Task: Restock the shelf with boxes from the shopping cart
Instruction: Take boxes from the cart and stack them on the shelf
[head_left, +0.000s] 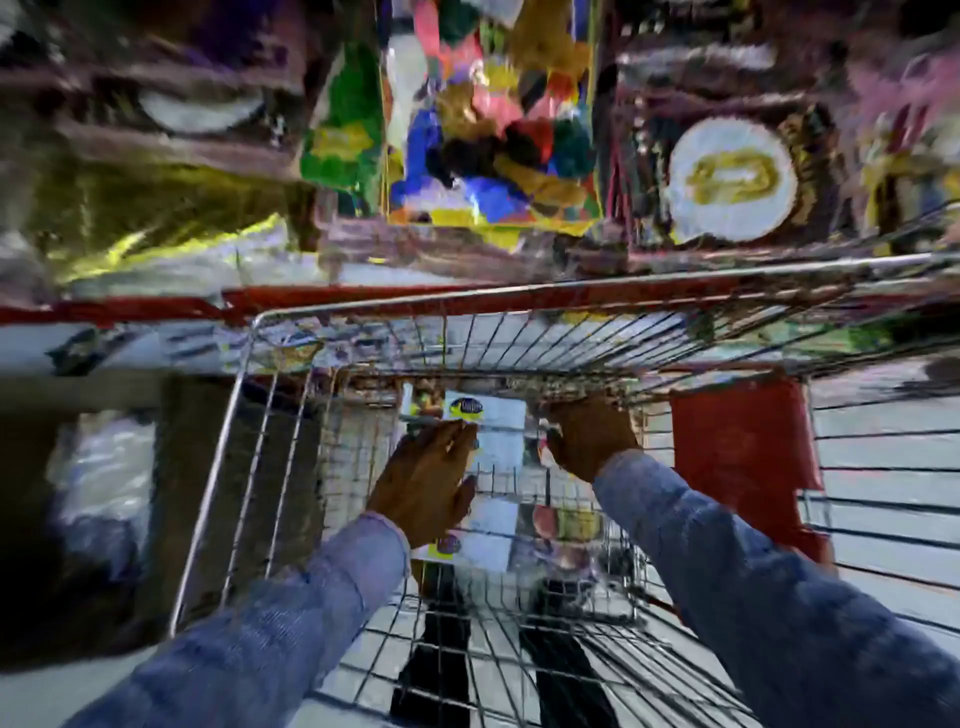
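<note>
Head view, wire cart (249, 415) holding white boxes (498, 415), left hand (426, 483) flat on one, right hand (587, 436) grip unclear

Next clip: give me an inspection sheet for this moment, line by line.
Surface: wire shopping cart, basket mostly bare mesh.
Job's things: white boxes lying in the cart's far end; the picture is blurred, count unclear.
Clutter: nothing seen in the cart.
Grippers: left hand rests on a box; right hand reaches at the boxes' right edge; grip unclear.
Cables: nothing seen.
Surroundings: shelf with a red edge ahead, stocked with colourful packs.
</note>
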